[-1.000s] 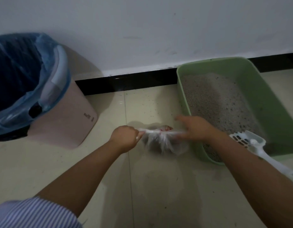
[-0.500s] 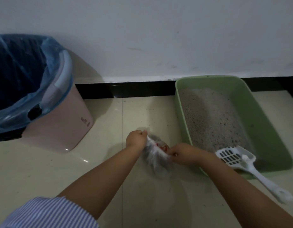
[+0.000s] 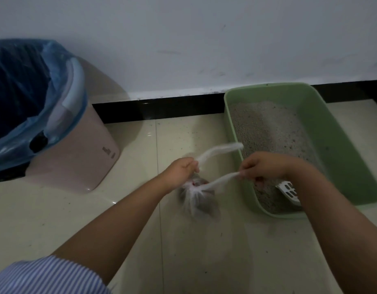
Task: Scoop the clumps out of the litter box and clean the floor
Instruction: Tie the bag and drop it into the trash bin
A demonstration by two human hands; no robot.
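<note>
Tying off the bag (image 3: 197, 198): left hand (image 3: 181, 169) grips one handle, right hand (image 3: 261, 165) pinches the other. Next, probably knot, then bin (image 3: 62, 115) at left.

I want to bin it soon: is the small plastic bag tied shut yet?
Not yet: the plastic bag neck is gathered, but each hand, left and right, holds a separate loose handle.

Dim, soft indoor light; motion blur at centre, edges bowed.

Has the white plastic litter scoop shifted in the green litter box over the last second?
Cannot tell. The white plastic scoop lies at the near end of the green litter box as before, but the right forearm now hides its handle.
</note>
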